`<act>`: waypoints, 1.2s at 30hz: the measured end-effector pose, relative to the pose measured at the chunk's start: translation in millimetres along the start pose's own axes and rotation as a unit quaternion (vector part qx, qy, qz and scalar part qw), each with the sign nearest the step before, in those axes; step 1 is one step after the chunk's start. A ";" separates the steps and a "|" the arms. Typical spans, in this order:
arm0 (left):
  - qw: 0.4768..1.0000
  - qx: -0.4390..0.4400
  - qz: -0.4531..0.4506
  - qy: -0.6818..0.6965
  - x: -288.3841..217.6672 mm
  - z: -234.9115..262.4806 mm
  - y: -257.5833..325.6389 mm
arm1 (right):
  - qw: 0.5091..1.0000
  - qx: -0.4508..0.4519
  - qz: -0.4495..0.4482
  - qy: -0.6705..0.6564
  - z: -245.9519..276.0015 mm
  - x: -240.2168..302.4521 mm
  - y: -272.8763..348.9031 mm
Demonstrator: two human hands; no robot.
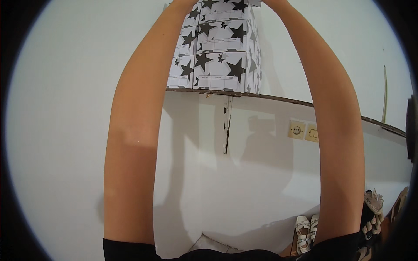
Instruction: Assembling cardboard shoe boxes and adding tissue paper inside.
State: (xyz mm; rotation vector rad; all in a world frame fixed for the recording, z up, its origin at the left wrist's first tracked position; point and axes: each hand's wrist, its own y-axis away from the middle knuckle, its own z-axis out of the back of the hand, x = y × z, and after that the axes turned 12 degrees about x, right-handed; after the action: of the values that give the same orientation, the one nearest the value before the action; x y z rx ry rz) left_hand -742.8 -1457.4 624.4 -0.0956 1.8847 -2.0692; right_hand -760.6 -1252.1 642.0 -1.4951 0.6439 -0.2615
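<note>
Boxes [220, 65], upper middle of frame: white label panels [221, 45] low on fronts, small dark printed headings [216, 77] above ruled cells [218, 83].

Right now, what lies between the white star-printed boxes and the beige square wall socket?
The head view shows a thin dark shelf edge, then white wall, between boxes and socket.

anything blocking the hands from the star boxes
Nothing visible stands between the left forearm or right forearm and the star-print boxes; the hands are cut off by the top edge, so I can't tell there.
</note>
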 end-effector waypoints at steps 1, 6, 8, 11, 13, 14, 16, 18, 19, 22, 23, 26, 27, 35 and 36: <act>0.999 -0.003 -0.005 -0.040 5.2 4.5 -5.6 | 1.000 -0.011 -0.004 -0.010 -7.5 2.6 -2.3; 0.991 -0.045 0.031 -0.121 28.3 -1.2 -26.4 | 0.996 -0.059 0.043 0.042 -33.7 -12.3 -8.6; 0.942 -0.094 -0.076 -0.314 39.2 9.7 -47.3 | 0.997 -0.030 0.049 0.055 -39.2 -20.4 -21.5; 0.928 0.027 0.036 -0.370 51.3 14.3 -60.7 | 0.998 0.011 0.048 0.043 -47.7 -36.0 -20.2; 0.935 0.060 0.053 -0.347 65.3 19.0 -58.6 | 0.997 0.042 0.039 0.044 -53.7 -41.7 -15.4; 0.939 0.090 0.068 -0.326 69.7 22.6 -58.8 | 0.996 0.071 0.031 0.043 -56.6 -42.1 -13.7; 0.925 0.070 0.035 -0.372 76.1 17.8 -54.7 | 0.995 0.075 0.013 0.062 -58.3 -45.6 -6.8; 0.909 0.052 0.002 -0.413 80.2 7.2 -44.7 | 0.993 0.082 -0.008 0.085 -60.1 -49.9 0.6; 0.899 0.054 0.020 -0.435 80.0 4.9 -41.0 | 0.993 0.101 -0.025 0.056 -60.7 -50.0 2.1; 0.875 0.057 0.056 -0.478 76.4 -3.4 -30.2 | 0.992 0.113 -0.018 0.051 -64.3 -51.2 5.3; 0.869 0.056 0.087 -0.484 72.7 -7.2 -27.7 | 0.991 0.107 0.006 0.076 -65.2 -53.1 6.0; 0.855 0.065 0.130 -0.498 63.1 -8.7 -23.1 | 0.987 0.129 -0.021 0.098 -70.1 -55.5 6.6; 0.848 0.077 0.144 -0.505 60.7 -8.8 -22.1 | 0.987 0.128 -0.020 0.097 -72.7 -57.5 5.2; 0.846 0.101 0.164 -0.498 66.9 -17.7 -31.9 | 0.987 0.154 -0.021 0.044 -63.3 -57.8 5.4; 0.846 0.105 0.175 -0.493 68.5 -21.8 -31.0 | 0.986 0.156 -0.023 0.047 -61.1 -55.5 9.3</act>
State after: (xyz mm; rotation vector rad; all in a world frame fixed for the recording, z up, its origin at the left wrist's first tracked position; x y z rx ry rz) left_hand -819.4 -1454.6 640.1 -0.5867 0.9413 -1.4806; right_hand -840.8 -1272.5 649.1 -1.2030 0.6120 -0.4494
